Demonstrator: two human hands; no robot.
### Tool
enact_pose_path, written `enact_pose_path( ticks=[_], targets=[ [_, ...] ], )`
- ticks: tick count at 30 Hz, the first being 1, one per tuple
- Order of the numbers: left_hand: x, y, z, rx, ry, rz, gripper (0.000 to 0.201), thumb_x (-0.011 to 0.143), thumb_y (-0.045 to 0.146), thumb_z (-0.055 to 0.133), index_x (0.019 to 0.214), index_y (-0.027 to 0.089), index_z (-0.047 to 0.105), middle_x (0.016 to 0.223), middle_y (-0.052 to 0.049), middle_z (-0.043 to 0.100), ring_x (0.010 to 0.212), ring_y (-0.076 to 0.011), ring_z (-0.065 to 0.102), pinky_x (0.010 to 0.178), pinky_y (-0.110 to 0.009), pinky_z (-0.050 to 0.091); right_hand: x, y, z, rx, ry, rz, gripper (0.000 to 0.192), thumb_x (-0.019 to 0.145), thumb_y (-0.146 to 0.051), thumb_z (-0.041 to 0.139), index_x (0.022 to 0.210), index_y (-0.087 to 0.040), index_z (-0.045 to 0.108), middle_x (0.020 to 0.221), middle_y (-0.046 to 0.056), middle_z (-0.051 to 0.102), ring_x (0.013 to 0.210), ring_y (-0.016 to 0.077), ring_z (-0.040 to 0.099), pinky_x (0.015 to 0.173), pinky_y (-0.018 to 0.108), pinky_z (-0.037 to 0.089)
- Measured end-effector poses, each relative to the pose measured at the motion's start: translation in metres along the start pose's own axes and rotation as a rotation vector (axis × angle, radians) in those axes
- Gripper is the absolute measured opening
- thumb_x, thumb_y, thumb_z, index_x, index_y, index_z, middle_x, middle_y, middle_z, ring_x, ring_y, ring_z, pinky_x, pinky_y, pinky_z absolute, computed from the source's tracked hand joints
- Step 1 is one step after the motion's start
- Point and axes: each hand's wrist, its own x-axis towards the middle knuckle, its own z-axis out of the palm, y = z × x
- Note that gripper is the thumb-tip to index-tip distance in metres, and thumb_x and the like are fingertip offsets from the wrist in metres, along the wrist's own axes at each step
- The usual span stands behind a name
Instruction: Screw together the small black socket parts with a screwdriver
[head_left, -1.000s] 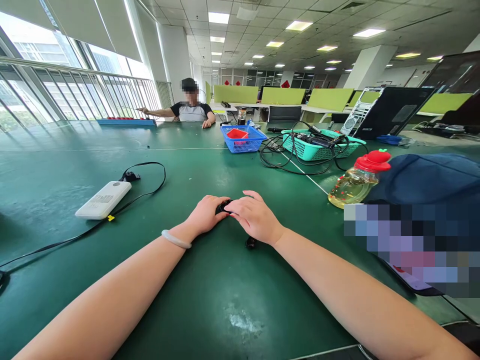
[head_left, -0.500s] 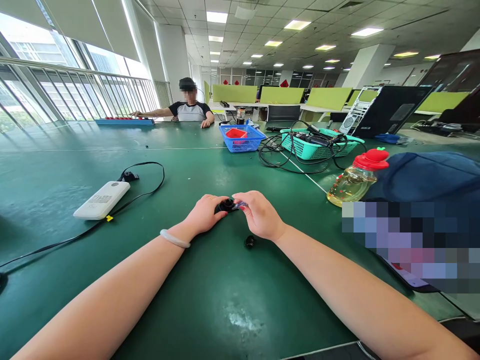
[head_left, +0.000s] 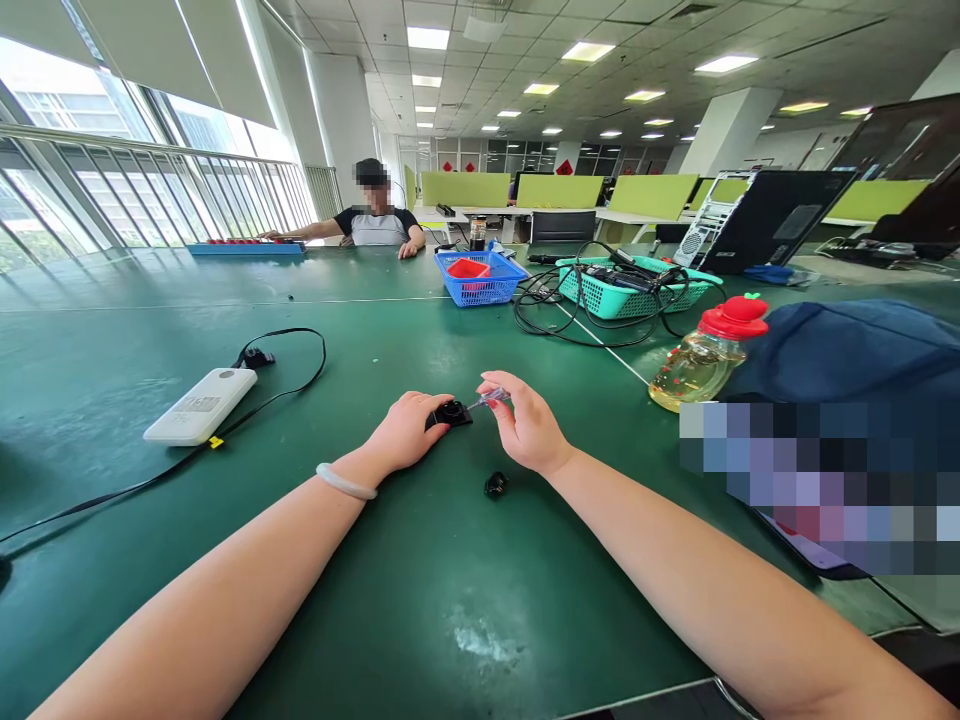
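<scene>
1. Left hand (head_left: 405, 430) lies flat on the green bench (head_left: 420, 610), grip clamped on a small black part (head_left: 450, 413). It looks pinned against the surface so it can't slide or turn under tool load.
2. Right hand (head_left: 525, 425) is raised just right of the part, thumb and forefinger closed in a pinch grip on a small screwdriver (head_left: 487, 400). The fingertip hold suits fine turning more than force.
3. Screwdriver long axis runs right-to-left and slightly down: clear handle end in the fingers, thin shaft towards the part. Tip sits at the part's top or just above it; I can't tell whether it touches.
4. The part sits mid-bench, straight ahead and between both hands. Its own facing is too small to read, though a round feature appears to face up.
5. A second small black piece (head_left: 496, 485) lies loose on the bench just near-side of the right hand, apart from the part. Probably set aside within reach.
6. Further off and not in play: white power bank (head_left: 201, 404) with cable on the left, bottle with red cap (head_left: 709, 355) on the right, blue basket (head_left: 480, 278) and teal basket (head_left: 637, 290) behind, another person (head_left: 375, 215) seated at the far edge.
</scene>
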Motion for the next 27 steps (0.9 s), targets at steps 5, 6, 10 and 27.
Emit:
enact_pose_path(
  ticks=[5, 6, 10, 27],
  targets=[
    [-0.0003, 0.0001, -0.0009, 0.001, -0.005, 0.013, 0.046, 0.089, 0.03, 0.057, 0.134, 0.023, 0.061, 0.129, -0.008, 0.069, 0.122, -0.0298, 0.059, 0.109, -0.047, 0.046, -0.0005, 0.0006, 0.0014, 0.037, 0.076, 0.043, 0.037, 0.099, -0.012, 0.044, 0.132, -0.028, 0.045, 0.112, 0.008, 0.07, 0.101, 0.0194, 0.071, 0.091, 0.039, 0.059],
    [-0.0005, 0.0002, -0.001, 0.002, -0.005, 0.012, 0.046, 0.089, 0.03, 0.057, 0.134, 0.023, 0.061, 0.129, -0.008, 0.069, 0.123, -0.0298, 0.059, 0.109, -0.047, 0.046, -0.001, 0.0011, 0.0023, 0.043, 0.04, 0.038, 0.037, 0.098, -0.011, 0.044, 0.131, -0.027, 0.046, 0.111, 0.008, 0.071, 0.101, 0.0194, 0.071, 0.091, 0.039, 0.059],
    [-0.0011, -0.0002, -0.0001, -0.009, -0.006, 0.035, 0.047, 0.089, 0.028, 0.058, 0.136, 0.022, 0.058, 0.13, -0.009, 0.069, 0.122, -0.0296, 0.06, 0.108, -0.048, 0.046, -0.0029, 0.0033, 0.0056, 0.053, -0.123, 0.073, 0.037, 0.097, -0.011, 0.044, 0.131, -0.026, 0.049, 0.109, 0.008, 0.072, 0.1, 0.0203, 0.07, 0.091, 0.04, 0.059],
    [-0.0028, 0.0065, -0.0035, -0.127, 0.133, -0.002, 0.049, 0.091, 0.025, 0.051, 0.14, 0.02, 0.053, 0.125, -0.009, 0.066, 0.119, -0.0258, 0.059, 0.109, -0.045, 0.047, 0.0015, 0.0083, -0.0021, 0.072, 0.266, 0.204, 0.036, 0.103, -0.025, 0.041, 0.139, -0.026, 0.038, 0.103, 0.008, 0.067, 0.094, 0.0199, 0.068, 0.087, 0.04, 0.057]
  ],
)
